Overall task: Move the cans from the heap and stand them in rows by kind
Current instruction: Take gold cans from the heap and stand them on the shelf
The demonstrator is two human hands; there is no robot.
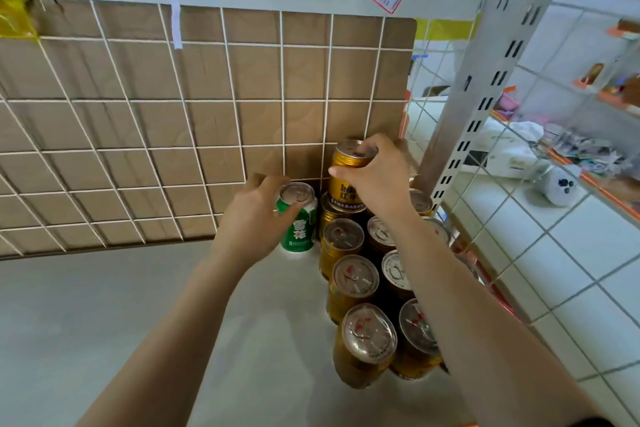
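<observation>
A gold can (347,180) is gripped round its top rim by the right hand (379,180), with the fingers curled over the lid and the thumb pressed on the near side. It is held above the rear end of the gold rows. Whether it touches the can beneath cannot be told.

At its 8 o'clock a green can (299,224) is stood on the shelf, just beside the rows, and its upper wall is clasped by the curled fingers and thumb of the left hand (252,218).

Toward 5 o'clock from the gold can, two rows of gold cans (355,282) are stood upright, packed side by side.

Everything is borne on a pale grey shelf surface (138,322). At 12 o'clock the shelf is closed by a white wire grid (221,100) backed with brown cardboard (138,73). At 2 o'clock a grey slotted upright (485,97) is seen. Beyond it, at 3 o'clock, lie a white tiled floor (571,270) and a neighbouring orange-edged shelf (588,180) with mixed goods.
</observation>
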